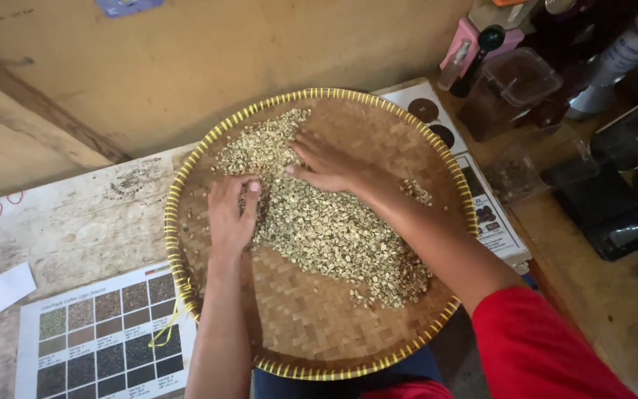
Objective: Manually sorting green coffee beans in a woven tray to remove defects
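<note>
White slip [5, 289]: lies flat near the left edge of the wooden worktop [75, 222], on its own.
Colour chart [105, 336]: a printed sheet of brown, grey and greenish squares at the near left corner of the worktop; its right edge runs under the rim of the tray.
Woven tray [311, 332]: a round, shallow bamboo tray with a yellow-bound rim, sitting in the middle of the worktop and reaching over its near edge.
Pale beans [334, 236]: a loose heap of small greenish-cream beans, spread in a band from the far left of the tray down towards its near right side.
Left hand [230, 210]: palm down on the left edge of the heap, fingers together and slightly curled against the beans, gripping nothing.
Right hand [326, 166]: flat on the upper part of the heap, fingers spread apart and pressing on the beans, gripping nothing; the arm ends in a red sleeve [540, 347].
Second chart [481, 214]: a printed sheet poking out from under the tray's right rim.
Clear tub [515, 85]: a lidded plastic box at the far right corner, among dark jars.
</note>
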